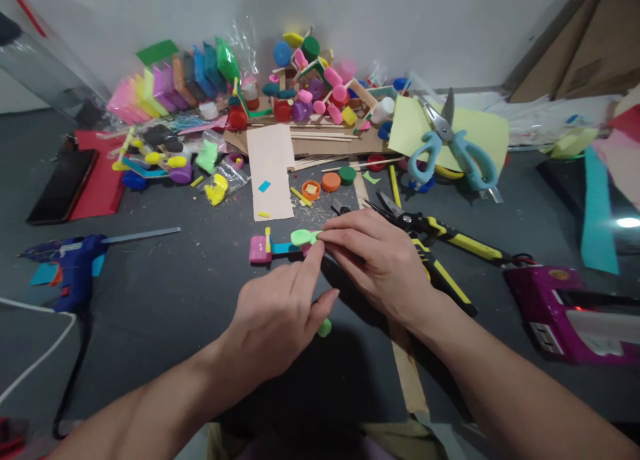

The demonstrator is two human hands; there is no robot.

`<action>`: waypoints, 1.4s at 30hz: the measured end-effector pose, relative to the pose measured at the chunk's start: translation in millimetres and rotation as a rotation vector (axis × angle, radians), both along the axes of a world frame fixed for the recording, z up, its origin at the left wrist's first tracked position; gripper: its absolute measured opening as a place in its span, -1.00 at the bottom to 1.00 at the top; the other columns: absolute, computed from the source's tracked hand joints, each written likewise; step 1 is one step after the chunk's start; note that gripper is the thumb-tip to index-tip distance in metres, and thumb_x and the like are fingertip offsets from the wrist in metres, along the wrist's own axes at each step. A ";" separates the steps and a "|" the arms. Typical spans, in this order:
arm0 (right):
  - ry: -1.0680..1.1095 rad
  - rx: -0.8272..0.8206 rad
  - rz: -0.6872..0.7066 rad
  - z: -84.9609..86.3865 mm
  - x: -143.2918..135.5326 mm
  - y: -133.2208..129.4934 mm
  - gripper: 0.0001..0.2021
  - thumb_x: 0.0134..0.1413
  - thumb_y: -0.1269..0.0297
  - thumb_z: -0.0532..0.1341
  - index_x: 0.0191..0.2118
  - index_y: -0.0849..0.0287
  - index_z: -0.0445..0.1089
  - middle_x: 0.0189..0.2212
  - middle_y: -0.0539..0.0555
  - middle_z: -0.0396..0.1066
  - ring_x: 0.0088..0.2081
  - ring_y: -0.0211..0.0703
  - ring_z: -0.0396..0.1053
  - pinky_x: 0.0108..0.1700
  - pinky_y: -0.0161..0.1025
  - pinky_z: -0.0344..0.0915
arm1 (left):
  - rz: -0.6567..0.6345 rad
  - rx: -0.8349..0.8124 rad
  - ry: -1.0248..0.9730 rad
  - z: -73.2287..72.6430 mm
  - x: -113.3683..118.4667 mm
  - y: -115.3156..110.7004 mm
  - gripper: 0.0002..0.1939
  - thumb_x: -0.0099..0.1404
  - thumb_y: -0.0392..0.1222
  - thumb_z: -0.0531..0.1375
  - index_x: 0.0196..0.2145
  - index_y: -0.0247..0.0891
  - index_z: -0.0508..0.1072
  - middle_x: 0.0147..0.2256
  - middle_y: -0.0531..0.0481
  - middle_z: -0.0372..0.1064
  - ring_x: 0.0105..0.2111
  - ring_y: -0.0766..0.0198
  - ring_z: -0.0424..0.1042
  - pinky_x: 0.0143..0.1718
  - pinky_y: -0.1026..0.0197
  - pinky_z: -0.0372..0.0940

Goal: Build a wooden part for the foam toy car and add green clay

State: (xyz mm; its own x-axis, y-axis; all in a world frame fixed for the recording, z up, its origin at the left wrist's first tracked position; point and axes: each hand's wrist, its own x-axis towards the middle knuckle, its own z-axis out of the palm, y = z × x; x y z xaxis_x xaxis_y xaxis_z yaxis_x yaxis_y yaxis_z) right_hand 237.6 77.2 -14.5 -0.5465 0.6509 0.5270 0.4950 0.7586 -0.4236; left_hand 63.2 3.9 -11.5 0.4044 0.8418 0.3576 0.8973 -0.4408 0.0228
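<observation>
A small model of pink blocks (260, 249) joined by a blue strip (285, 248) lies on the grey table, with a short yellow piece upright near its left end. Light green clay (301, 237) sits at its right end. My left hand (283, 307) touches that end with its index finger, the thumb held apart. The fingertips of my right hand (377, 260) are pressed together at the green clay's right side, and what lies between them is too small to tell. A green clay disc (325, 327) is beside my left thumb.
A blue glue gun (83, 273) lies at left. Pliers (450, 240), blue-handled scissors (445, 137) and a magenta device (565, 313) are at right. Clay packets (175, 80), coloured models, sticks, bottle caps and a pale card (273, 173) stretch along the back.
</observation>
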 end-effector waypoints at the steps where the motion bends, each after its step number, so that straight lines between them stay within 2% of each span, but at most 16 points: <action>1: 0.000 -0.002 -0.001 0.5 -0.1 0.1 -0.85 0.26 0.46 0.21 -0.16 0.31 0.54 -0.19 0.24 0.57 -0.16 -0.02 0.47 -0.06 -0.06 0.42 | 0.007 -0.003 0.001 -0.3 0.4 -0.1 -0.51 0.51 -0.03 -0.02 0.19 -0.48 0.28 -0.29 -0.08 0.59 -0.46 0.24 0.55 -0.58 0.15 0.19; 10: 0.006 -0.033 0.003 0.5 -0.4 0.9 -0.85 0.28 0.41 0.19 -0.16 0.22 0.53 -0.19 0.19 0.57 -0.14 -0.01 0.48 0.01 0.02 0.41 | 0.015 -0.052 -0.018 -3.2 1.4 -1.8 -0.46 0.50 -0.01 -0.01 0.20 -0.52 0.25 -0.19 -0.15 0.60 -0.37 0.23 0.59 -0.50 0.18 0.29; 18: 0.005 -0.042 0.010 0.5 -0.5 1.0 -0.86 0.28 0.41 0.19 -0.16 0.18 0.52 -0.20 0.18 0.58 -0.15 -0.02 0.47 -0.07 -0.01 0.43 | 0.001 -0.053 -0.065 -4.6 1.3 -1.4 -0.46 0.49 0.01 0.01 0.19 -0.53 0.27 -0.28 -0.10 0.59 -0.41 0.20 0.58 -0.51 0.17 0.28; 21: 0.004 -0.033 0.016 -0.3 -0.7 1.1 -0.87 0.29 0.41 0.20 -0.16 0.21 0.51 -0.20 0.19 0.57 -0.16 -0.02 0.46 -0.07 -0.03 0.43 | -0.030 -0.044 -0.105 0.5 -2.1 0.4 -0.53 0.49 -0.04 0.03 0.13 -0.49 0.34 -0.36 -0.02 0.57 -0.46 0.25 0.55 -0.51 0.19 0.26; 24: 0.015 -0.022 0.024 -1.0 -0.9 1.2 -0.89 0.28 0.39 0.22 -0.18 0.24 0.50 -0.21 0.20 0.57 -0.17 -0.02 0.46 -0.09 -0.07 0.43 | -0.077 0.033 -0.201 8.7 -9.2 5.6 -0.68 0.48 -0.13 0.08 0.02 -0.41 0.44 -0.39 0.01 0.56 -0.46 0.31 0.51 -0.47 0.24 0.26; 26: 0.022 -0.023 0.021 -1.2 -1.0 1.2 -0.91 0.27 0.39 0.22 -0.18 0.23 0.48 -0.21 0.20 0.56 -0.16 -0.02 0.46 -0.07 -0.07 0.42 | -0.038 0.109 -0.257 13.0 -14.4 10.9 -0.76 0.43 -0.22 0.15 -0.01 -0.36 0.48 -0.34 -0.02 0.55 -0.39 0.30 0.50 -0.38 0.27 0.28; 29: 0.011 -0.040 0.013 -1.1 -0.9 1.0 -0.92 0.28 0.39 0.21 -0.17 0.20 0.46 -0.22 0.17 0.56 -0.16 -0.02 0.46 -0.05 -0.05 0.40 | 0.017 0.182 -0.222 15.2 -20.0 18.8 -0.74 0.36 -0.30 0.23 -0.01 -0.35 0.51 -0.19 -0.17 0.53 -0.24 0.17 0.48 -0.24 0.19 0.31; 31: -0.002 -0.057 0.014 -1.1 -0.7 1.0 -0.91 0.29 0.38 0.20 -0.16 0.18 0.46 -0.21 0.17 0.56 -0.15 -0.02 0.46 -0.05 -0.05 0.40 | -0.002 0.187 -0.154 14.7 -21.9 22.7 -0.75 0.35 -0.30 0.25 -0.03 -0.36 0.52 -0.13 -0.22 0.54 -0.17 0.06 0.47 -0.22 0.10 0.29; 33: -0.009 -0.059 0.017 -1.1 -0.6 1.2 -0.91 0.29 0.38 0.20 -0.17 0.17 0.46 -0.21 0.17 0.57 -0.15 -0.01 0.46 -0.05 -0.04 0.40 | -0.009 0.171 -0.107 13.8 -23.1 25.3 -0.81 0.36 -0.28 0.23 -0.07 -0.33 0.53 -0.14 -0.18 0.57 -0.13 0.02 0.45 -0.22 0.04 0.25; 38: -0.020 -0.021 0.018 -2.0 -1.1 1.5 -0.92 0.27 0.39 0.20 -0.19 0.20 0.46 -0.21 0.20 0.57 -0.15 0.01 0.46 -0.06 -0.03 0.41 | 0.000 0.149 -0.084 13.1 -26.6 29.3 -0.92 0.39 -0.23 0.21 -0.19 -0.24 0.50 -0.21 -0.06 0.60 -0.17 0.06 0.46 -0.22 0.01 0.18; 42: -0.011 -0.021 0.017 -2.5 -1.4 1.6 -0.91 0.28 0.39 0.19 -0.19 0.17 0.46 -0.21 0.19 0.57 -0.14 0.01 0.46 -0.04 0.00 0.41 | 0.000 0.129 -0.097 12.1 -28.1 30.5 -0.93 0.39 -0.21 0.21 -0.20 -0.23 0.48 -0.25 -0.05 0.60 -0.18 0.07 0.46 -0.22 0.02 0.17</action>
